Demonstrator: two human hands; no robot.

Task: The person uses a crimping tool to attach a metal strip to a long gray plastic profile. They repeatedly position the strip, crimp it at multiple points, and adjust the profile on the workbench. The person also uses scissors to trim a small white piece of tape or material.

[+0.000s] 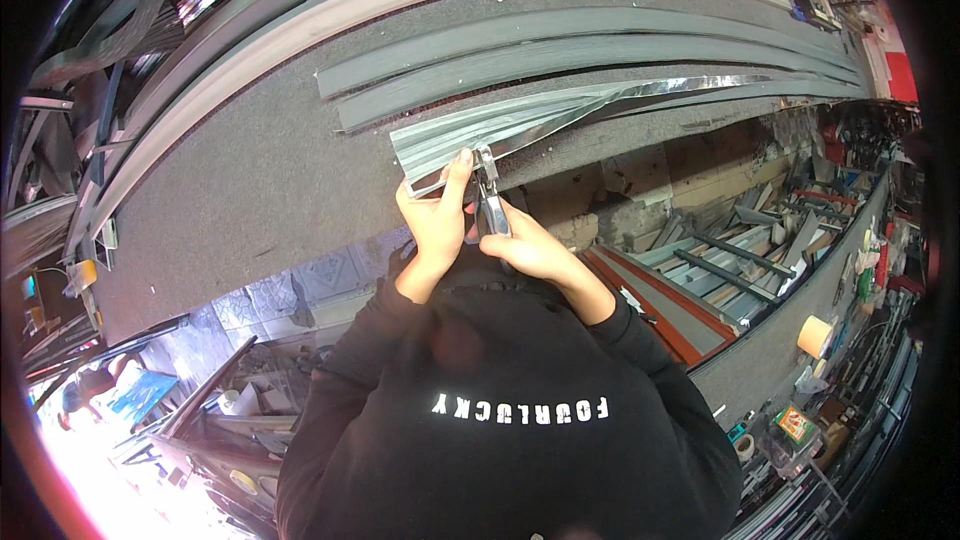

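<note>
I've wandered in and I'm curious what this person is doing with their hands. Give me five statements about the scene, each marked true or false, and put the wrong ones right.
1. The left hand holds a ribbed grey profile near its end. True.
2. The right hand holds nothing. False: it grips a shiny metal hand tool.
3. The tool's head is at the edge of the profile. True.
4. The workbench has a bright red top. False: its top is dark grey.
5. A pale yellow roll stands off to the person's right. True.
</note>
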